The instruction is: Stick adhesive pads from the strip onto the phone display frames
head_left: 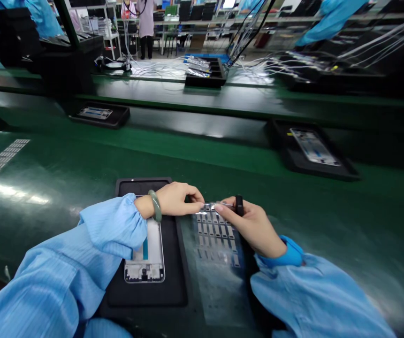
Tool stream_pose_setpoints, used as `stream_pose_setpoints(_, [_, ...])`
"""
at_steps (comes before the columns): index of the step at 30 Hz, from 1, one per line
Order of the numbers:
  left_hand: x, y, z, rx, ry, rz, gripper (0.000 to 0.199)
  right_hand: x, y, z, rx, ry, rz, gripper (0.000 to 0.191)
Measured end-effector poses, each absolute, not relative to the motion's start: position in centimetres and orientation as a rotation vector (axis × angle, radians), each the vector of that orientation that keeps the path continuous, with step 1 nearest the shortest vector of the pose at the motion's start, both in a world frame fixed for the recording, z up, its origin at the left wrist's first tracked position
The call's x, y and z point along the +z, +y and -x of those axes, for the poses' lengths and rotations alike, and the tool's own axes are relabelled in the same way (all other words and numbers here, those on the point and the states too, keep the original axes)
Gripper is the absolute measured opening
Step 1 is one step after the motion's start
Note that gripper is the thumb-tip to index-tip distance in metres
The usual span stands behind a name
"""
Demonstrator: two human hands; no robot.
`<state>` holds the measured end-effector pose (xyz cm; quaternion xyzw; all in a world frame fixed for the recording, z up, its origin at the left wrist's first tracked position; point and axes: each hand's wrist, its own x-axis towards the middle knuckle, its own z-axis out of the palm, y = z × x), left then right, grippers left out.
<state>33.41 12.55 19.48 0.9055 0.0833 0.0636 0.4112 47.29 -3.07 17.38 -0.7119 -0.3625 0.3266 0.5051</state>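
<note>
My left hand (pixel 179 199) reaches over a phone frame (pixel 154 263) and pinches the top edge of a clear sheet of small grey adhesive pieces (pixel 214 230). My right hand (pixel 254 225) is closed at the same edge, thumb and fingertips together. It holds a thin tool with a black end (pixel 239 205), whose exact kind I cannot make out. The fingertips of both hands are a short gap apart. The silver phone frame, with a blue strip inside, lies in a black tray (pixel 175 286), partly hidden by my left sleeve.
Two more black trays with phone frames stand farther back, one at left (pixel 120 117) and one at right (pixel 282 150). A strip of labels (pixel 3 159) lies on the green table at left. Behind the raised ledge are a black bin (pixel 205 82), white cables and people in blue sleeves.
</note>
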Motion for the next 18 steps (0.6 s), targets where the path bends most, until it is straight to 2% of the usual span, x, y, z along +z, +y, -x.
stream_pose_setpoints(9, [19.64, 12.55, -33.61, 0.132, 0.233, -2.332, 0.017, 17.68, -3.06, -47.19, 0.803, -0.925, 1.725, 0.036])
stream_pose_setpoints(18, [19.96, 12.46, -33.93, 0.091, 0.355, -2.09, 0.018, 17.84, -3.3, -47.17, 0.805, -0.906, 1.699, 0.035])
